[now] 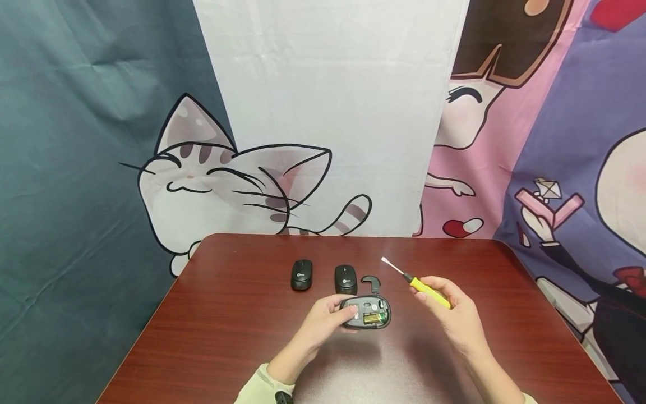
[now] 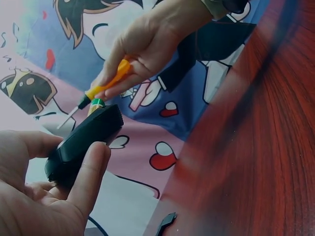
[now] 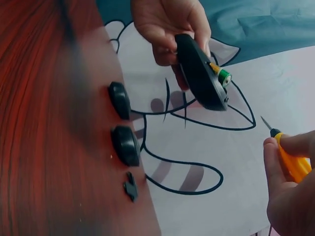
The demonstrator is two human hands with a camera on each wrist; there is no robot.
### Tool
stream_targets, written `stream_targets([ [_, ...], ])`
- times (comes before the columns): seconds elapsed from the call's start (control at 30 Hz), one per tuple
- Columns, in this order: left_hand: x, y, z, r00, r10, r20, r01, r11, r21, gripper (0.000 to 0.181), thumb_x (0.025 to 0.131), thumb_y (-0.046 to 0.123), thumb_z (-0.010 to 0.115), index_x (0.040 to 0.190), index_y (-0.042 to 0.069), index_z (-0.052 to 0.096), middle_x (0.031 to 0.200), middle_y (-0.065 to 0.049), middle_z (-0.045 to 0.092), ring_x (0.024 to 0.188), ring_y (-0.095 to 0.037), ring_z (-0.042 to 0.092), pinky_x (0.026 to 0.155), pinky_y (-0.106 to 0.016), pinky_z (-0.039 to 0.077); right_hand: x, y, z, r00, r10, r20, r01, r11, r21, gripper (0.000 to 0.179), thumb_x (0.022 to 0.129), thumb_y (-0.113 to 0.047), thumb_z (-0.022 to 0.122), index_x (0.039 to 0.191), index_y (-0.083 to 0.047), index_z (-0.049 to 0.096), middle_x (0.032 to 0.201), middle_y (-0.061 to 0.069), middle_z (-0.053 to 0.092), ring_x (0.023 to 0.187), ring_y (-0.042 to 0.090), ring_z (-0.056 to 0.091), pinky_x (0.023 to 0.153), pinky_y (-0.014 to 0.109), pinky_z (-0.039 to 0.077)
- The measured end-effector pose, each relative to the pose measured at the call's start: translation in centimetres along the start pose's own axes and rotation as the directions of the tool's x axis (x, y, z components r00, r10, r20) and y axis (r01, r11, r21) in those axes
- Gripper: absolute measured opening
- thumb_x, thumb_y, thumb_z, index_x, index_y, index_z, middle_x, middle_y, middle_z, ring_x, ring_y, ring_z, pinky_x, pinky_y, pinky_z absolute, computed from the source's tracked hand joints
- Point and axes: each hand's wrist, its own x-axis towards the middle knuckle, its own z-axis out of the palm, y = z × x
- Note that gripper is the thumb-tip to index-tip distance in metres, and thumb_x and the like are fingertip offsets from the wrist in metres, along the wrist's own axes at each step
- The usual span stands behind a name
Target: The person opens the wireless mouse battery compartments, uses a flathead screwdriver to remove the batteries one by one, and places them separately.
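My left hand [image 1: 325, 321] grips a black computer mouse [image 1: 366, 310] with its underside turned up, the thumb lying over one end. Its battery compartment is uncovered. A gold-and-green battery [image 1: 373, 318] sits there, and in the right wrist view the battery's green end [image 3: 225, 77] juts above the mouse's underside. To the right, my right hand [image 1: 458, 315] holds a screwdriver [image 1: 429, 292] by its yellow handle. Its metal shaft points up and left, apart from the mouse in the head view.
Two more black mice, a left one [image 1: 301, 275] and a right one [image 1: 345, 279], rest on the reddish-brown table [image 1: 242, 314] beyond my hands. Beside the right one lies a curved black cover piece [image 1: 372, 282]. Behind the table hangs a cartoon-printed cloth [image 1: 333, 84].
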Motion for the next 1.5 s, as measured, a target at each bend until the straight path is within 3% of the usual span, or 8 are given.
stream_targets([
  [0.13, 0.0, 0.0, 0.0, 1.0, 0.001, 0.007, -0.001, 1.0, 0.013, 0.039, 0.097, 0.01, 0.064, 0.13, -0.01, 0.059, 0.108, -0.02, 0.073, 0.084, -0.016, 0.072, 0.082, -0.046, 0.064, 0.1, 0.2, -0.2, 1.0, 0.004, 0.019, 0.001, 0.976, -0.216, 0.038, 0.097, -0.013, 0.069, 0.134, -0.004, 0.062, 0.107, 0.009, 0.075, 0.095, 0.009, 0.073, 0.084, 0.015, 0.058],
  [0.23, 0.0, -0.2, 0.0, 1.0, 0.001, 0.01, -0.001, 1.0, 0.021, 0.039, 0.097, 0.011, 0.065, 0.13, -0.009, 0.059, 0.109, -0.019, 0.073, 0.085, -0.016, 0.073, 0.08, -0.043, 0.064, 0.1, 0.2, -0.2, 1.0, 0.009, 0.008, -0.005, 0.931, -0.364, 0.035, 0.099, -0.017, 0.067, 0.133, -0.009, 0.064, 0.107, 0.012, 0.071, 0.089, 0.005, 0.069, 0.077, 0.014, 0.057],
  [0.37, -0.1, -0.4, 0.0, 1.0, -0.005, 0.005, 0.005, 0.999, 0.035, 0.04, 0.096, 0.012, 0.066, 0.13, -0.009, 0.06, 0.108, -0.019, 0.073, 0.087, -0.02, 0.073, 0.079, -0.043, 0.064, 0.1, 0.4, -0.1, 1.0, -0.009, -0.001, 0.007, 0.857, -0.515, 0.029, 0.1, -0.022, 0.066, 0.126, -0.011, 0.067, 0.106, 0.006, 0.068, 0.086, 0.006, 0.06, 0.07, 0.021, 0.053],
  [0.57, -0.3, -0.7, 0.0, 1.0, -0.016, 0.002, 0.016, 0.999, 0.031, 0.039, 0.096, 0.013, 0.067, 0.128, -0.008, 0.061, 0.107, -0.018, 0.073, 0.085, -0.018, 0.073, 0.083, -0.051, 0.062, 0.5, 1.7, -0.4, 0.994, -0.107, -0.018, 0.071, 0.771, -0.633, 0.022, 0.093, -0.023, 0.074, 0.115, -0.016, 0.075, 0.094, 0.001, 0.068, 0.076, 0.01, 0.056, 0.061, 0.024, 0.047],
  [0.7, -0.4, -0.9, 0.0, 1.0, -0.018, 0.011, 0.018, 0.999, 0.026, 0.038, 0.096, 0.012, 0.067, 0.128, -0.007, 0.062, 0.107, -0.018, 0.073, 0.083, -0.016, 0.073, 0.083, -0.049, 0.062, 0.9, 2.6, -0.7, 0.987, -0.16, -0.03, 0.094, 0.713, -0.695, 0.023, 0.088, -0.022, 0.08, 0.111, -0.019, 0.078, 0.084, -0.002, 0.061, 0.069, 0.011, 0.05, 0.055, 0.025, 0.041],
  [0.9, -0.7, -1.1, -0.3, 1.0, -0.02, 0.016, 0.019, 1.0, 0.023, 0.038, 0.096, 0.012, 0.067, 0.127, -0.008, 0.062, 0.106, -0.018, 0.074, 0.084, -0.017, 0.073, 0.077, -0.038, 0.065, 1.3, 3.4, -1.1, 0.98, -0.199, 0.005, 0.142, 0.68, -0.719, 0.026, 0.083, -0.021, 0.084, 0.108, -0.021, 0.08, 0.085, -0.005, 0.07, 0.07, 0.011, 0.059, 0.056, 0.027, 0.046],
  [1.13, -0.9, -1.2, -0.5, 1.0, -0.009, 0.018, 0.009, 1.0, 0.022, 0.038, 0.095, 0.012, 0.067, 0.127, -0.008, 0.062, 0.107, -0.019, 0.073, 0.085, -0.016, 0.073, 0.078, -0.04, 0.065, 1.7, 4.3, -1.3, 0.964, -0.265, 0.031, 0.203, 0.653, -0.73, 0.011, 0.082, -0.014, 0.084, 0.09, -0.02, 0.081, 0.089, -0.008, 0.075, 0.079, 0.015, 0.07, 0.066, 0.031, 0.056],
  [1.5, -1.1, -1.3, -0.6, 1.0, -0.001, 0.029, 0.0, 1.0, 0.018, 0.039, 0.095, 0.012, 0.066, 0.127, -0.009, 0.061, 0.108, -0.021, 0.073, 0.086, -0.018, 0.073, 0.086, -0.054, 0.06, 2.6, 5.6, -2.1, 0.981, -0.193, -0.015, 0.118, 0.658, -0.743, 0.007, 0.082, -0.012, 0.083, 0.089, -0.013, 0.081, 0.093, 0.003, 0.074, 0.083, 0.025, 0.069, 0.067, 0.037, 0.054],
])
